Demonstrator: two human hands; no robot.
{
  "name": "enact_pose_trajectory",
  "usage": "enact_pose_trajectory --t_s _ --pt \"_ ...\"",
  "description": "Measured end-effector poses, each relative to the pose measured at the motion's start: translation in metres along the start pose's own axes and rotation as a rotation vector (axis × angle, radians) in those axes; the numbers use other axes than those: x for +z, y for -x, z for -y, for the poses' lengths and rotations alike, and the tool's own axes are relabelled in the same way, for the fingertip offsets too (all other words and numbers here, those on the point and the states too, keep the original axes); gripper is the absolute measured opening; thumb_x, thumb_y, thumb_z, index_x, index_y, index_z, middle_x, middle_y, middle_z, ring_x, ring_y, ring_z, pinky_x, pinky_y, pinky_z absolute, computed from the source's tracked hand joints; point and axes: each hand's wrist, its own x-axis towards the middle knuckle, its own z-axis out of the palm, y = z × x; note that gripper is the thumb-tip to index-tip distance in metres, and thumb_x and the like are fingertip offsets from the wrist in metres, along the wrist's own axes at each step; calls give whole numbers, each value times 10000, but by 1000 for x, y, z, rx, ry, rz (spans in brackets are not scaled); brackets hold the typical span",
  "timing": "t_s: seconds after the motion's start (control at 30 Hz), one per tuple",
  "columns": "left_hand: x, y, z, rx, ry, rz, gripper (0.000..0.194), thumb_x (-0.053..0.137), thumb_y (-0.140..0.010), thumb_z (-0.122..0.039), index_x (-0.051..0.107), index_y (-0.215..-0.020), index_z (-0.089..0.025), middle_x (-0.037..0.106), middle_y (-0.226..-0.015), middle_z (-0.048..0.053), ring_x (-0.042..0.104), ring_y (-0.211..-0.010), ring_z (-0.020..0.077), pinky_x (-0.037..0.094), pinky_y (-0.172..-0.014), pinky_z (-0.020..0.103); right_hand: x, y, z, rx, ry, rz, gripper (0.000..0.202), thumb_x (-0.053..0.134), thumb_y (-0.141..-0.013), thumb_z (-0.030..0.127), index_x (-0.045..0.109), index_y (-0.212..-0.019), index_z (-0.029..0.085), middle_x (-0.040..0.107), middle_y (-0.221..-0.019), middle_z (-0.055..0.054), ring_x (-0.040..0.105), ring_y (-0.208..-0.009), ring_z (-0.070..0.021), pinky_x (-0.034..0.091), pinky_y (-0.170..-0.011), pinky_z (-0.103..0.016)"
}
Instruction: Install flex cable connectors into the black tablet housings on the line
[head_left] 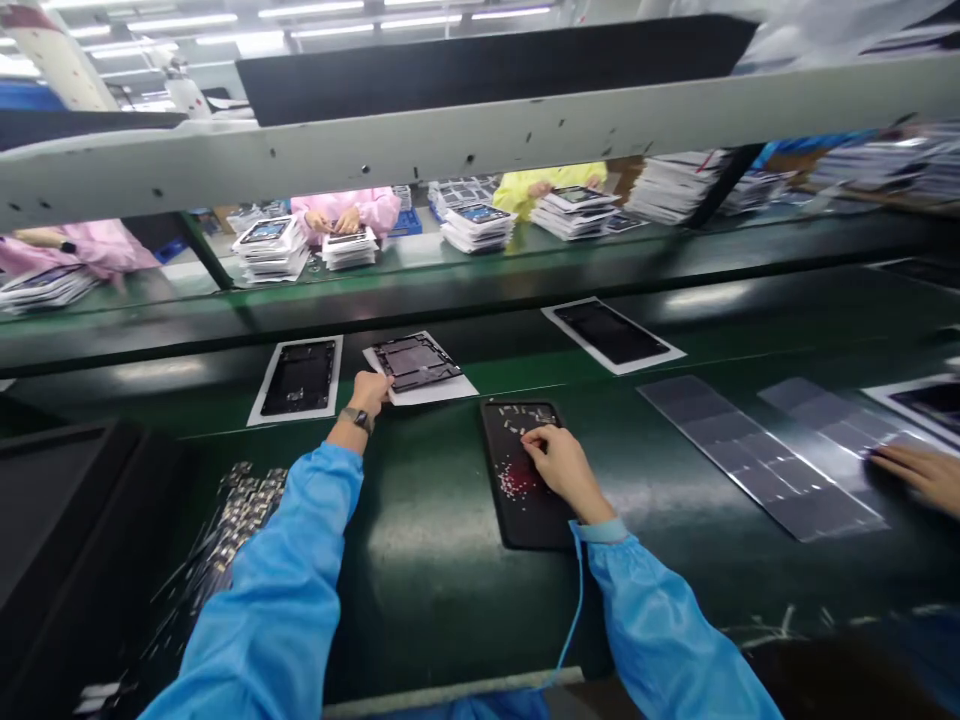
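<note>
My left hand (371, 392) is closed at the near left corner of a black tablet housing (416, 362), which lies askew on a white sheet (442, 393). A watch sits on that wrist. My right hand (561, 468) reaches over a shallow black tray (532, 525), its thumb and fingertips pinched together above the loose parts. Whatever is in that pinch is too small to make out. Small metallic pieces (517, 412) lie at the tray's far end, and tiny white and red bits (514, 482) are scattered nearer its middle.
More housings on white sheets (302, 378) (611, 333) lie along the green bench (420, 560). A heap of cable parts (244, 510) is at left beside a black box (52, 500). Clear film sheets (757, 455) and another person's hand (919, 475) are at right. A pale beam (465, 140) crosses above.
</note>
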Motion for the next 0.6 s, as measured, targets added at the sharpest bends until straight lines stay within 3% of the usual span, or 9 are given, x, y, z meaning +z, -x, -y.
enact_pose_trajectory --t_s 0.13,0.2,0.27,0.33,0.43,0.53,0.6 --pt "-67 60 49 4 83 35 169 750 -739 -206 673 -842 -95 666 -735 41 617 -658 146 495 -601 244 -10 3 3 16 -77 45 106 575 -715 229 676 -690 208 700 -761 -93 591 -751 -258 453 -730 -378" --pt "-97 100 82 2 123 27 211 773 -655 -208 670 -816 -119 646 -636 8 589 -581 134 462 -557 227 -15 4 5 73 -123 44 131 602 -679 300 683 -696 198 685 -721 -96 584 -708 -256 449 -709 -387" --pt "-116 137 115 -17 166 27 290 777 -620 -263 663 -853 -133 640 -596 -6 583 -546 140 465 -558 241 -18 6 9 140 -163 49 220 618 -636 373 694 -718 184 669 -684 -95 572 -654 -249 436 -667 -388" --pt "-124 163 143 -14 204 58 339 763 -634 -321 652 -898 -139 631 -574 -12 581 -534 145 463 -569 251 -21 8 16 250 -215 23 310 644 -578 436 707 -745 182 672 -674 -91 575 -651 -258 413 -628 -380" --pt "-122 180 169 62 102 42 279 678 -748 -319 652 -962 -141 602 -558 -19 566 -542 141 443 -585 247 -25 13 31 386 -303 -47 354 676 -498 454 710 -747 205 707 -752 -101 606 -734 -287 401 -626 -382" --pt "-121 184 173 200 -240 -105 224 568 -838 -223 666 -1028 -155 627 -646 10 585 -631 173 470 -681 302 -28 19 50 453 -389 -111 307 713 -481 423 699 -721 231 727 -886 -134 633 -805 -308 422 -626 -408" --pt "-130 186 169 321 -477 -240 236 537 -860 -190 669 -1054 -167 675 -817 61 616 -805 227 480 -816 372 -31 24 59 476 -416 -135 289 758 -490 420 702 -714 247 728 -916 -155 641 -796 -317 431 -593 -427"
